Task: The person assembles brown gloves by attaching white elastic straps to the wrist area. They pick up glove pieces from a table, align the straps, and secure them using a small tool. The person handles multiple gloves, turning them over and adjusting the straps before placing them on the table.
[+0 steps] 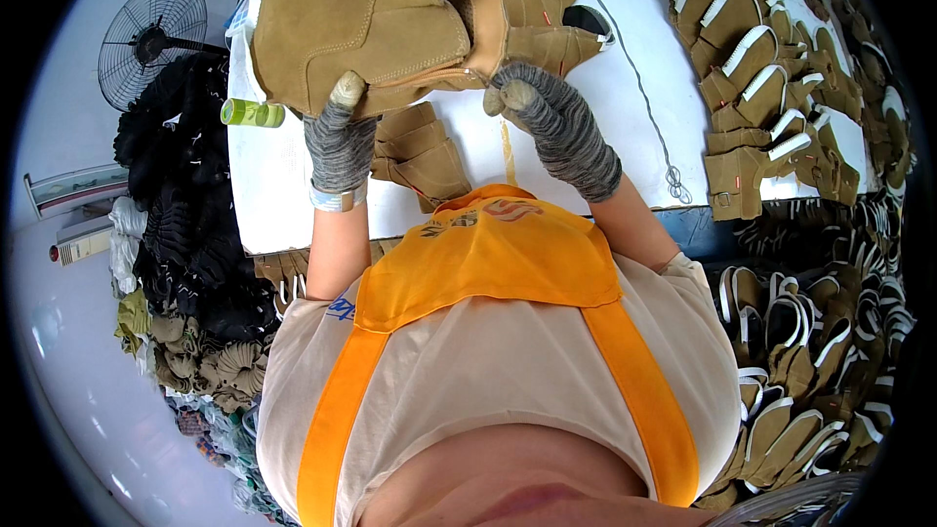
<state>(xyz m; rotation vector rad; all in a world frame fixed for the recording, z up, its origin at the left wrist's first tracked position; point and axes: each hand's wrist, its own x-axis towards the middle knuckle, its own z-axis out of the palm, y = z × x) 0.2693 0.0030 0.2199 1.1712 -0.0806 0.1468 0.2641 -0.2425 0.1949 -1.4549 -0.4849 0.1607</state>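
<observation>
A tan suede boot upper point(410, 29) lies on its side in front of me, raised over the white table, with its lined opening facing right. A zipper point(429, 76) runs along its near side. My left hand point(342, 141), in a grey knit glove with a bare thumb tip, is closed on the upper's near edge with the thumb on top. My right hand point(561, 122), gloved the same way, pinches the corner of the opening at the zipper's end. Whether a zipper pull sits between those fingertips is hidden.
More tan uppers point(420, 151) lie on the white table point(625, 68), with rows of white-edged ones point(752, 88) to the right. A thin cord point(639, 88) crosses the table. A green roll point(252, 113) rests at its left edge. Beyond stand a fan point(151, 44) and dark piles point(195, 195).
</observation>
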